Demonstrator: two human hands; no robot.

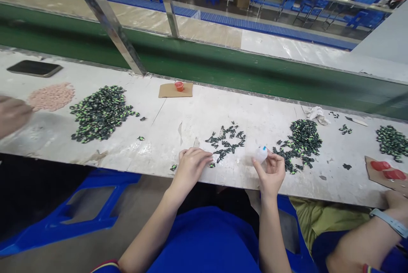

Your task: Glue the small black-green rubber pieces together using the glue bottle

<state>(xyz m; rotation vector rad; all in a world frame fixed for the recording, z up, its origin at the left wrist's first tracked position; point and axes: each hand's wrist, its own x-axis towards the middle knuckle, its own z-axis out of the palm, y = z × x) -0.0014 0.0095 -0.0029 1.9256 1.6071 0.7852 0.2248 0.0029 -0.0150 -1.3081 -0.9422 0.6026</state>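
Note:
My right hand [273, 170] is closed around a small white squeeze bottle [260, 154] with a blue tip, held just above the table near its front edge. My left hand [194, 163] is lowered to the tabletop, its fingers bent and pressed together; whatever is in them is hidden. Close by its fingertips lies a small black and green part [211, 165], and another such part [173, 167] rests left of the hand. Between and beyond my hands a loose scatter of small black parts [227, 142] is spread out. A bigger pile of black and green parts [304, 137] lies beyond my right hand.
Left on the white table [159, 137] are a black and green pile [100, 113], pale pink pieces [52, 96] and a phone [34, 68]. A red cup [179, 86] stands on cardboard [165, 91]. Co-workers' hands appear at left [12, 115] and right [397, 203]. A green-walled channel [223, 66] runs behind.

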